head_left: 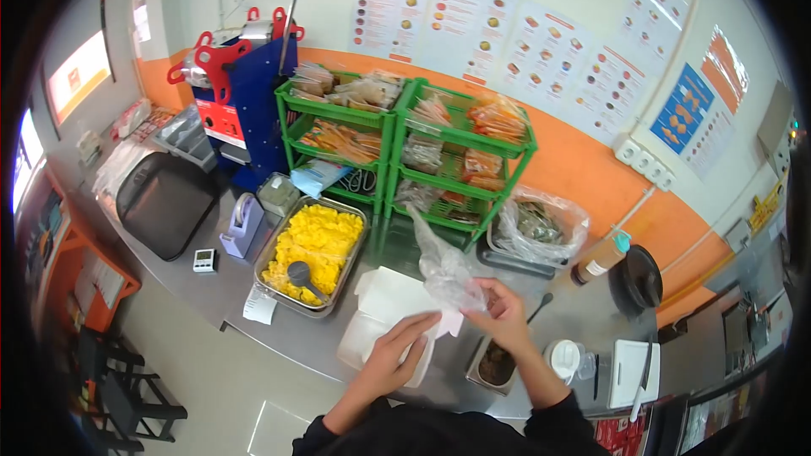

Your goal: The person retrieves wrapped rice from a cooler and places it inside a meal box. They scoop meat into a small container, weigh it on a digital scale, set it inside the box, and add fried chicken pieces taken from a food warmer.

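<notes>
At lower centre, I'm pinching a clear bag (448, 276) with my right hand (506, 319) beside the open carton (391, 297); I can't tell whether my left hand (392, 355) is gripping. I'm apparently arranging the bag, needing steadiness next.

Crumpled clear plastic bag (448, 270), held up just beside white box (367, 331), standing open.

White upper wall (328, 4), orange lower wall band (587, 165)
Pale glossy floor (207, 355); black stool (150, 409), lower left; orange shelf unit (114, 277) behind; bright, upright window (26, 152), far left.
</notes>
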### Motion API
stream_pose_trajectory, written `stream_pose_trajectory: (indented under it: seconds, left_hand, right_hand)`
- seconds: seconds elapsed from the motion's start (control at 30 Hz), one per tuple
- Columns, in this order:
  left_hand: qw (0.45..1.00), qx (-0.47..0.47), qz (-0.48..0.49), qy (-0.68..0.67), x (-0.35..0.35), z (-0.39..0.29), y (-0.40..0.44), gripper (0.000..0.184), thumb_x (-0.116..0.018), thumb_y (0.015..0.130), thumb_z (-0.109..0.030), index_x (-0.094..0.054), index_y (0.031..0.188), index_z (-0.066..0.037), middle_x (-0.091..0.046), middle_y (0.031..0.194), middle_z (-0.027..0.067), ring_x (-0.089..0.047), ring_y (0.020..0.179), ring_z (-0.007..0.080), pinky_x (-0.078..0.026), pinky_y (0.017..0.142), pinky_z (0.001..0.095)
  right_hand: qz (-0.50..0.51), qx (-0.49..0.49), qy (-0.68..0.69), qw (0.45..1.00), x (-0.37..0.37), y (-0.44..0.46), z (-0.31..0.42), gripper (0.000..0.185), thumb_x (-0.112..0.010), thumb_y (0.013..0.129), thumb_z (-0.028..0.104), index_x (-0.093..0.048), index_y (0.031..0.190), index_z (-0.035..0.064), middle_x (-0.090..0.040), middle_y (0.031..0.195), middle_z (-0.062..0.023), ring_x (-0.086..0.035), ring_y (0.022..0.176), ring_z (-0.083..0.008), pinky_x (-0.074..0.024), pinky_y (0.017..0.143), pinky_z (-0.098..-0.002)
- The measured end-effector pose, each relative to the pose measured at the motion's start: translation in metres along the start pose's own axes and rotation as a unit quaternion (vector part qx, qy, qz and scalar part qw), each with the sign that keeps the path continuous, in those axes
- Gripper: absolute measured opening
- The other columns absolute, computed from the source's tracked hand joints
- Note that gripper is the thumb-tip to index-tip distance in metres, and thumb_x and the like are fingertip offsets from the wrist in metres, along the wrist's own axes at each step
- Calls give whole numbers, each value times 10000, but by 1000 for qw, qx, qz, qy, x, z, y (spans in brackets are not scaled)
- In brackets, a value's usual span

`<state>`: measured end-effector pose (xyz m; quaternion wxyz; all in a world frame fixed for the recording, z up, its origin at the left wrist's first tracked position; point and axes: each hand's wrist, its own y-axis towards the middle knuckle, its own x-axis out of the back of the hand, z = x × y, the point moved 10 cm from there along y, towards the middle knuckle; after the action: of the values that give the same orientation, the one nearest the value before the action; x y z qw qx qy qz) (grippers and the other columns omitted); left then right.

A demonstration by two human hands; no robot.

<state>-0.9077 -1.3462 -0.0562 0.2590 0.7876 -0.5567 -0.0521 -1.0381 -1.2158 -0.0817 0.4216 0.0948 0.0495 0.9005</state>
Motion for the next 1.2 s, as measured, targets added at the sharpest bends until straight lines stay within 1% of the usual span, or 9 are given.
stream_pose_trajectory:
  seconds: [0.2, 0.3, 0.4, 0.5, 0.7, 0.93, 1.1, 1.17, 1.2]
  left_hand:
    - [999, 15, 16, -42, -80, 62, -16, 339, -502, 866, 47, -553, 1198, 7, -593, 1167, 134, -635, 928, 235, -470, 751, 232]
    - [928, 144, -66, -337, -106, 95, -28, 331, -481, 909, -9, -531, 1236, 5, -579, 1209, 105, -625, 949, 194, -481, 736, 214]
    - [841, 192, -149, -484, -108, 73, -23, 419, -407, 994, -314, -474, 1289, -25, -528, 1270, 125, -552, 1101, 210, -492, 895, 341]
    - [764, 154, -8, -627, -131, 51, -24, 876, -263, 848, -740, -371, 1396, -65, -381, 1434, 152, -367, 1306, 271, -233, 1113, 403]
    - [754, 85, -131, -639, -112, 31, -15, 1002, -300, 748, -837, -182, 1488, -172, -200, 1521, 106, -227, 1379, 297, -131, 1142, 439]
    - [754, 167, -232, -592, -114, 35, -38, 953, -346, 765, -808, -238, 1469, -175, -227, 1511, 5, -236, 1349, 326, -218, 1097, 538]
    - [740, 31, 4, -671, -133, 10, -32, 909, -333, 791, -786, -239, 1469, -187, -212, 1517, -22, -145, 1391, 356, -133, 1107, 585]
    - [541, 190, -168, -802, -146, 50, -44, 914, -346, 726, -843, -247, 1464, -314, -161, 1541, -46, -135, 1396, 377, -139, 1081, 636]
    - [538, 197, -163, -803, -150, 60, -45, 914, -346, 726, -843, -247, 1464, -314, -161, 1541, -46, -135, 1396, 377, -139, 1081, 636]
  right_hand:
    - [-64, 167, -205, 962, -22, -62, 36, 539, -645, 726, -64, -498, 1242, -13, -586, 905, -67, -577, 758, -117, -456, 658, -221]
    - [-188, 138, -171, 957, -13, -86, 32, 470, -664, 699, -44, -507, 1136, 32, -575, 850, -75, -572, 761, -176, -444, 656, -286]
    - [-252, 251, -314, 880, -18, -111, 60, 403, -671, 668, -26, -537, 1040, 51, -574, 823, -62, -570, 802, -217, -407, 728, -327]
    - [-209, 271, -325, 882, -30, -121, 67, 281, -678, 668, -20, -594, 927, 50, -593, 820, -64, -555, 801, -263, -372, 764, -362]
    - [-132, 272, -253, 919, -41, -144, 64, 121, -664, 751, -9, -605, 853, 18, -587, 778, -94, -554, 730, -264, -411, 684, -343]
    - [-137, 206, -134, 960, -28, -153, 43, 71, -649, 805, 4, -590, 845, 5, -575, 747, -96, -543, 682, -234, -429, 616, -307]
    - [-135, 179, -121, 967, -19, -161, 32, 73, -652, 817, 27, -593, 853, 1, -577, 751, -91, -546, 688, -220, -428, 625, -295]
    - [-106, 118, -73, 985, -15, -161, 22, 92, -652, 821, 44, -588, 870, 1, -597, 820, -111, -568, 714, -259, -456, 652, -318]
    - [-114, 114, -77, 984, -12, -164, 19, 92, -652, 821, 44, -588, 870, 1, -597, 820, -111, -568, 714, -259, -456, 652, -318]
